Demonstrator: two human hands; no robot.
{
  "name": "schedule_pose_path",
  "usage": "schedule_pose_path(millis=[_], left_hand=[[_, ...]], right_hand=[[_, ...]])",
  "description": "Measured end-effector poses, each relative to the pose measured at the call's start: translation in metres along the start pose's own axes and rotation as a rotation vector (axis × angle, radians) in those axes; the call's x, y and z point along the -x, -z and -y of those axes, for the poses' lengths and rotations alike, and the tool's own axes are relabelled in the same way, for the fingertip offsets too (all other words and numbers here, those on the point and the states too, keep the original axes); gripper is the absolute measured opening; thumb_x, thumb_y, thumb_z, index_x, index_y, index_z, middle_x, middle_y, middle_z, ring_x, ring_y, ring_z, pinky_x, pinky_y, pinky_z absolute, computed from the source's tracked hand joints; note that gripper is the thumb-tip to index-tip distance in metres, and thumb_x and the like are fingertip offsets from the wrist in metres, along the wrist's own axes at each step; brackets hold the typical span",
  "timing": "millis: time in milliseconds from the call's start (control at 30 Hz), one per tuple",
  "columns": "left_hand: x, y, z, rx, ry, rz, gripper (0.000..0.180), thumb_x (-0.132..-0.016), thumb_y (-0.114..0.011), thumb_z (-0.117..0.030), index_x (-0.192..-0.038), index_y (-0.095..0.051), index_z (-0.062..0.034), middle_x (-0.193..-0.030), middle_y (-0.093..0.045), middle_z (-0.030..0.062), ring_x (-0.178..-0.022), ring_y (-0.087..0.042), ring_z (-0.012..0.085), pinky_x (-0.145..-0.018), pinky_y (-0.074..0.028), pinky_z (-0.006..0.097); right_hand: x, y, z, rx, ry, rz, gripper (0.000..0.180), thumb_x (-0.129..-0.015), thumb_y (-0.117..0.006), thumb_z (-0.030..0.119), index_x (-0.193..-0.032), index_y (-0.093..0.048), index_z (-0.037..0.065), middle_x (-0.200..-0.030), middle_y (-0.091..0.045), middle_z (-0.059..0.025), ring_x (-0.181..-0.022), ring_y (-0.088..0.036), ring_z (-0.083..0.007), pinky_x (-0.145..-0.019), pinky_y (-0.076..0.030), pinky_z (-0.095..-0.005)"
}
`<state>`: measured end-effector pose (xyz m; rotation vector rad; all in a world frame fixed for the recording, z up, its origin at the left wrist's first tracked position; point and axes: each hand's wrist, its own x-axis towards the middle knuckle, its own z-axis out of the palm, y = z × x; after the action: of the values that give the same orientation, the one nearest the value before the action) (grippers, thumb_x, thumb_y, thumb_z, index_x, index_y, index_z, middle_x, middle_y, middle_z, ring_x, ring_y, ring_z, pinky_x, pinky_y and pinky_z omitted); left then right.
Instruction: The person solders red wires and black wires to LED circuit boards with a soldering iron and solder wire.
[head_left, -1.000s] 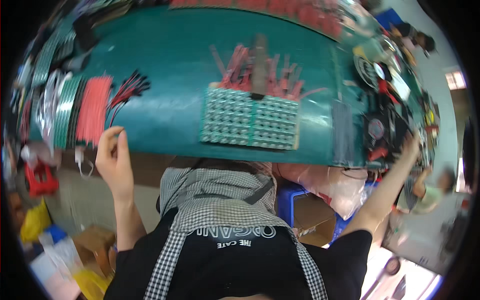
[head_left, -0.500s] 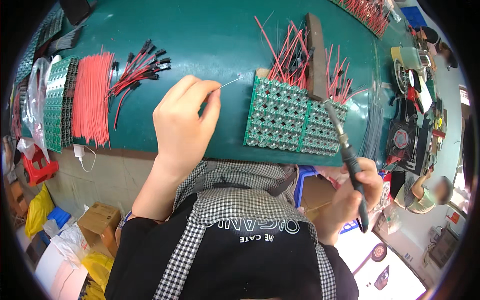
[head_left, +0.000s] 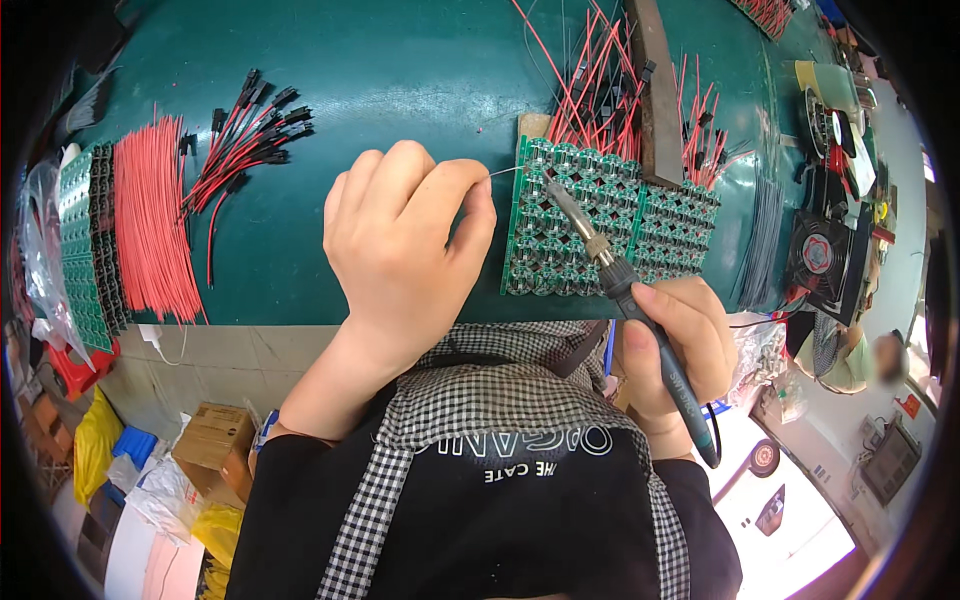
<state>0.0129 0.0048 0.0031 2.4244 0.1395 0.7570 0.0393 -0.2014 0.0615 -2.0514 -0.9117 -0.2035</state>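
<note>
My left hand (head_left: 410, 250) pinches a thin silvery wire, likely solder (head_left: 505, 171), between thumb and forefinger. Its free end reaches the upper left corner of a green circuit board panel (head_left: 570, 230). In my right hand (head_left: 680, 345) is a soldering iron (head_left: 655, 340), gripped like a pen. The iron's tip points up and left over the panel's top left part, close to the wire end; whether they touch I cannot tell. Red and black wires (head_left: 598, 90) rise from the panel's far edge, with a dark brown bar (head_left: 658, 110) lying across them.
Left on the green table (head_left: 330, 60) lie a bundle of red wires (head_left: 155, 225), wires with black connectors (head_left: 250, 140) and stacked boards (head_left: 88, 245). To the right are grey wires (head_left: 763, 235) and a black fan (head_left: 820, 250). Another person sits at far right.
My left hand has moved right, carrying the wire to the panel's corner. The soldering iron has swung up and left, its tip now over the panel's upper left. The whole view has shifted somewhat.
</note>
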Motion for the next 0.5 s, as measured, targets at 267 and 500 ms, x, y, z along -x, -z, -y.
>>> schedule_pose_path(millis=[267, 500], left_hand=[[-0.0001, -0.0045, 0.0022, 0.019, -0.026, -0.019, 0.012, -0.068, -0.073, -0.009, -0.076, -0.064, -0.0116, -0.070, -0.045, -0.0003, -0.064, -0.047, 0.0179, -0.061, -0.037, 0.033], [-0.0005, -0.0062, 0.0032, 0.014, -0.031, -0.019, 0.012, -0.068, -0.073, -0.009, -0.076, -0.064, -0.0116, -0.070, -0.044, 0.0000, -0.064, -0.047, 0.0184, -0.062, -0.038, 0.033]], right_hand=[[-0.0016, -0.0067, -0.0033, 0.046, -0.037, 0.019, 0.029, -0.064, -0.076, -0.004, -0.092, -0.067, -0.004, -0.075, -0.064, -0.0119, -0.058, -0.059, -0.0216, -0.050, -0.046, -0.0297], [-0.0035, -0.0090, -0.0008, 0.064, -0.054, 0.027, 0.030, -0.064, -0.077, -0.003, -0.092, -0.067, -0.004, -0.076, -0.064, -0.0116, -0.061, -0.060, -0.0219, -0.051, -0.047, -0.0291]])
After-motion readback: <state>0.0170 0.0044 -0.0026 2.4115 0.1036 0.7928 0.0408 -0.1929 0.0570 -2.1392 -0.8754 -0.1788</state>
